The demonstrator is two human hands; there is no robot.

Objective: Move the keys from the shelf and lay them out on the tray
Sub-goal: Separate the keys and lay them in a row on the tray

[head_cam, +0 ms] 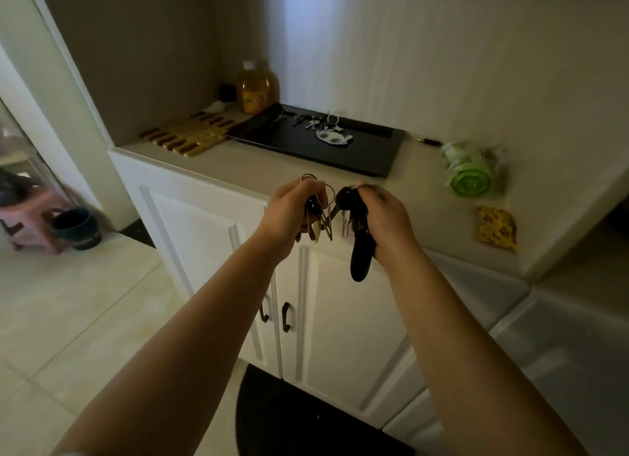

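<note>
Two bare hands are held up side by side in front of a white cupboard with panelled doors (204, 237) and small dark curved handles.

The left hand (289, 214) has its fingers curled round a bunch of thin metal keys on silver rings (320, 217). The keys hang down from the fist, and one round ring sticks up above the knuckles.

The right hand (381, 217) has its fingers curled round a second bunch of keys with dark heads (350, 207). A long, smooth black tag with a rounded end (360, 258) hangs down from this bunch, below the hand. The two bunches are very close together, and I cannot tell if they touch.

Behind the hands is a pale, smooth cupboard top (238, 163). On it lies a flat black tray with a low rim (367, 152). More small metal keys and rings (316, 120) lie near the back of the tray, with a pale flat charm (335, 138) just in front of them.

Left of the tray is a mat made of wooden sticks, yellow with brown ends (190, 132). Its edge touches the tray. Behind the mat stands a clear jar of yellow liquid with a white lid (257, 88).

Right of the tray is a roll of thin green plastic bags (471, 173), which looks blurry. Near it lies a small yellow square packet with dark spots (497, 229).

On the shiny tiled floor to the left is a pink plastic stool (37, 220) with a dark blue cup (76, 226) beside it.
</note>
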